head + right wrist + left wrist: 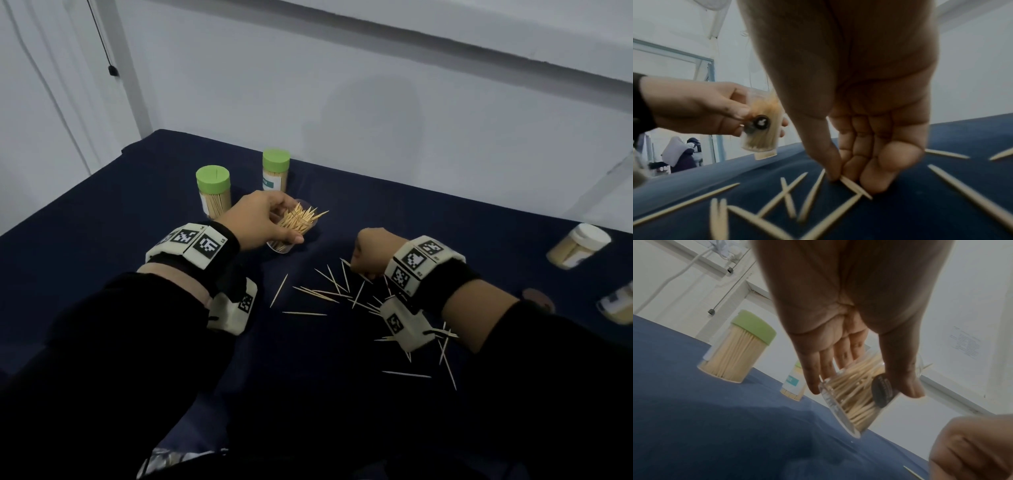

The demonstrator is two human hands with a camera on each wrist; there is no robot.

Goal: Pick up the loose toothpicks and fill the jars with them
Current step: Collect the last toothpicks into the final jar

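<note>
Blue cloth (411,222), pale toothpicks (329,294) (scattered)

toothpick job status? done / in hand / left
Done: two green-lidded clear jars stand capped and packed. In hand: left hand holds a tilted, open clear plastic jar, partly filled; right hand pinches one wooden toothpick off the dark blue cloth. Left: many loose toothpicks scattered there.

you've got a dark blue cloth (411,212) over the table, pale grey wall (308,85) behind, a black cord (102,37) hanging at the left corner post (128,68).
</note>
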